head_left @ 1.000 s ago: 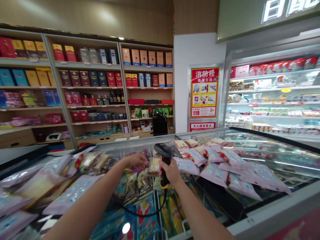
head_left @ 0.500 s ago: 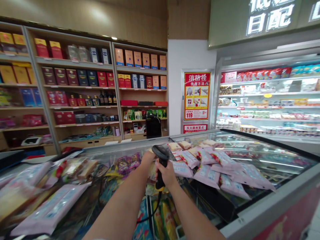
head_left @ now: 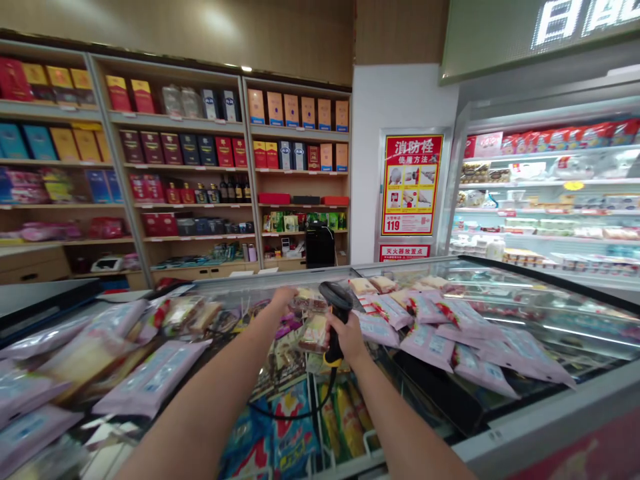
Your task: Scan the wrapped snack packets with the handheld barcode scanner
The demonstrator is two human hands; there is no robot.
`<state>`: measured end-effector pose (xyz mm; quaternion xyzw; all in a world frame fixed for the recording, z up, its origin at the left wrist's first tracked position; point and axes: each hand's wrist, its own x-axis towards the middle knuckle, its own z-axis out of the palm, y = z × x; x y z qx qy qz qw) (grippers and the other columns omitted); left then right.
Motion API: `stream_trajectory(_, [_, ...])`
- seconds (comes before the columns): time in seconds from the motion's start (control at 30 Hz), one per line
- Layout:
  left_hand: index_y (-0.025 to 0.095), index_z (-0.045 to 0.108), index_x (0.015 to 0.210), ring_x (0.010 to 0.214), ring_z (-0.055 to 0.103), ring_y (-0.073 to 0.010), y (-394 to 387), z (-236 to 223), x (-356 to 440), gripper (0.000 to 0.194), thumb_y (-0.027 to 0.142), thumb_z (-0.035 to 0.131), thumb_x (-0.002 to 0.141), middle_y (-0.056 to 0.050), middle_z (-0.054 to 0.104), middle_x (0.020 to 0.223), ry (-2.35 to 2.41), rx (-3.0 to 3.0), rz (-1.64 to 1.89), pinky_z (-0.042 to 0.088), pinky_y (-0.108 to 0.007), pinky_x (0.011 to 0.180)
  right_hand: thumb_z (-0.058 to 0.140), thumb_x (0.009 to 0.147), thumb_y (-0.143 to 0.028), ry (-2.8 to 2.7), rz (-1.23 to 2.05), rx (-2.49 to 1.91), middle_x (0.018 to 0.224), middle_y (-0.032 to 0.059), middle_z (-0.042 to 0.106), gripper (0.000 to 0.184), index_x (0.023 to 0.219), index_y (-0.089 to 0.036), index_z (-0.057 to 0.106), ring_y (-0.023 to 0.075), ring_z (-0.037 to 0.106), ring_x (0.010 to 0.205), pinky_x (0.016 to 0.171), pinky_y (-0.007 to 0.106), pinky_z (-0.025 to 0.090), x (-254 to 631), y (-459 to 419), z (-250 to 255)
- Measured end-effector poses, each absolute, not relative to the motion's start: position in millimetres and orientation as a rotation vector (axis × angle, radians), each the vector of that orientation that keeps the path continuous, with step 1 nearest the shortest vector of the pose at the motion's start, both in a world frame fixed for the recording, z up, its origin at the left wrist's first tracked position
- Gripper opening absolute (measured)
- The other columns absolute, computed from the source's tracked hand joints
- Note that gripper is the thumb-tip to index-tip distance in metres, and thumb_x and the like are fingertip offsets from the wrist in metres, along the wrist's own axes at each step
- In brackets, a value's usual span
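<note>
My right hand is wrapped round the handle of a black barcode scanner, held upright over the freezer's glass. The scanner has a yellow trim low on its handle, and its dark cable loops down below. Just left of the handle lies a clear-wrapped slice of bread. Reaching farther forward, my left hand has its fingers at the edge of another clear-wrapped bread, behind the first. My left fingertips are mostly hidden, but they appear closed on that wrapper.
Pink-and-white bread packets are heaped on the glass at right, and more packets lie at left. Colourful frozen packs show beneath the glass. Boxed goods fill shelves behind; a lit fridge stands at right.
My left hand reached forward behind the scanner, then drew back left to the rear wrapped bread. The right hand keeps holding the scanner. The view swung right and back.
</note>
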<state>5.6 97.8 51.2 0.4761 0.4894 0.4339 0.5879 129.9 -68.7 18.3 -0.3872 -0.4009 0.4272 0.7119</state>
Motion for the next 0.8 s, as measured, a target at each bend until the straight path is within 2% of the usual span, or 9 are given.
stream_trajectory(0.03, [0.013,0.062,0.096,0.066,0.063,-0.0156,96.6,52.8,-9.4,0.013,0.013,0.063,0.083,-0.003,0.065,0.079,1.162,1.094,1.021,0.055,-0.03,0.061,0.073,0.063,-0.045,-0.897,0.944,-0.854,0.045,-0.0075,0.051,0.035,0.076,-0.019,0.053,0.0094,0.047,0.032,0.033,0.022,0.044,130.0,-68.4,18.1])
stream_trajectory(0.07, [0.013,0.06,0.086,0.055,0.06,-0.0143,93.9,53.2,-25.6,0.013,0.005,0.062,0.077,0.0,0.06,0.065,1.167,1.081,1.016,0.053,-0.027,0.054,0.073,0.064,-0.046,-0.908,0.941,-0.848,0.045,-0.0072,0.051,0.035,0.074,-0.019,0.053,0.0093,0.047,0.032,0.033,0.022,0.044,129.9,-68.2,18.0])
stream_trajectory(0.13, [0.015,0.056,0.074,0.045,0.056,-0.0139,83.1,49.9,-57.7,0.02,-0.003,0.059,0.066,0.003,0.056,0.052,1.12,1.061,0.947,0.05,-0.024,0.047,0.073,0.064,-0.046,-0.928,0.934,-0.826,0.046,-0.0069,0.052,0.036,0.074,-0.019,0.053,0.0091,0.047,0.032,0.033,0.022,0.044,128.9,-68.1,17.6])
stream_trajectory(0.27, [0.013,0.06,0.075,0.055,0.066,-0.0188,43.2,28.3,-90.2,0.021,-0.001,0.061,0.059,-0.005,0.069,0.065,1.009,1.034,0.731,0.055,-0.027,0.052,0.074,0.066,-0.047,-0.943,0.943,-0.789,0.049,-0.0073,0.054,0.038,0.082,-0.018,0.055,0.0092,0.048,0.034,0.032,0.021,0.042,126.3,-69.6,16.4])
stream_trajectory(0.43, [0.013,0.064,0.08,0.053,0.065,-0.0168,3.6,3.1,-55.6,0.026,0.006,0.078,0.058,-0.004,0.069,0.063,0.987,1.008,0.686,0.053,-0.023,0.048,0.074,0.067,-0.046,-0.972,0.956,-0.784,0.051,-0.0074,0.055,0.039,0.088,-0.018,0.056,0.0095,0.049,0.036,0.034,0.021,0.043,130.5,-71.5,16.1])
stream_trajectory(0.6, [0.015,0.064,0.089,0.055,0.067,-0.017,4.6,10.4,-23.8,0.035,0.018,0.085,0.061,-0.003,0.069,0.067,1.0,0.969,0.907,0.053,-0.023,0.048,0.075,0.064,-0.048,-0.92,0.944,-0.864,0.045,-0.0061,0.053,0.038,0.071,-0.018,0.053,0.0101,0.049,0.035,0.036,0.024,0.046,140.5,-68.9,15.6])
stream_trajectory(0.7, [0.021,0.059,0.101,0.061,0.069,-0.0171,11.8,15.4,-32.0,0.039,0.022,0.081,0.069,-0.001,0.071,0.079,0.949,0.919,1.165,0.058,-0.028,0.055,0.074,0.065,-0.05,-0.913,0.965,-0.876,0.042,-0.0056,0.051,0.039,0.067,-0.018,0.052,0.0107,0.049,0.034,0.036,0.024,0.046,142.5,-67.6,14.1])
stream_trajectory(0.8, [0.024,0.055,0.109,0.064,0.07,-0.0168,16.8,9.1,-47.7,0.039,0.018,0.074,0.075,0.0,0.071,0.085,0.928,0.888,1.258,0.06,-0.031,0.059,0.074,0.065,-0.05,-0.963,1.002,-0.911,0.043,-0.0046,0.053,0.038,0.065,-0.018,0.052,0.0105,0.05,0.035,0.037,0.023,0.046,141.9,-68.8,14.0])
